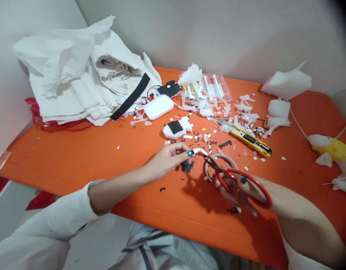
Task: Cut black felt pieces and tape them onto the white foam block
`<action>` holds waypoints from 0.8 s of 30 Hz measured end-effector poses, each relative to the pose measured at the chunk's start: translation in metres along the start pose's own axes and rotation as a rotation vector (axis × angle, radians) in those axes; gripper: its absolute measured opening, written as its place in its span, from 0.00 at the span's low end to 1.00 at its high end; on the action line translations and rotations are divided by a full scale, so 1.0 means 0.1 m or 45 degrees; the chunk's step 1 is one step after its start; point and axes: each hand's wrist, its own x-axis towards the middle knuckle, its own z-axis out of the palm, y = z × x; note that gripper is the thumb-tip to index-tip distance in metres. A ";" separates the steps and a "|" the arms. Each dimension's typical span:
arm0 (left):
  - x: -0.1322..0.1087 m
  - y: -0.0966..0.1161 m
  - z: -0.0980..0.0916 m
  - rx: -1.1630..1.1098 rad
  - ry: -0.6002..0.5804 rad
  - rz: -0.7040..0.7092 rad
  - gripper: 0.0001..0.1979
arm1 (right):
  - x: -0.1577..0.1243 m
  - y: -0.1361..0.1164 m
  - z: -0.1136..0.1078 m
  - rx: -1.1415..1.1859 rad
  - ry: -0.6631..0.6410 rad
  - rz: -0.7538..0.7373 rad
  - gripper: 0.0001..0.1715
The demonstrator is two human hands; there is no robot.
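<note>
Between the thumb and fingers of my left hand [174, 156] is a small white strip [200, 150], its free end pointing right. My right hand [232, 189] has its fingers through the handles of red-handled scissors [227, 173]. The dark blades reach toward the strip; whether they touch it I cannot tell. Under the blades lies a roll of tape [230, 160], partly hidden by the scissors and hand. A crumpled black piece [187, 166] rests below my left fingertips. Just beyond that hand is a white foam fish shape [177, 128] with a black patch on it.
Scraps of paper and foam litter the orange table [128, 150]. A yellow utility knife [246, 137] lies at the right, blade out. Behind are a clear case of markers [215, 86], a white foam block [158, 107] and stacked white sheets [68, 82]. A yellow-and-white fish [334, 148] sits far right.
</note>
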 end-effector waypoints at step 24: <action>-0.06 0.02 0.03 -0.090 -0.197 0.038 0.17 | 0.29 -0.09 0.40 0.149 -0.035 -0.011 0.21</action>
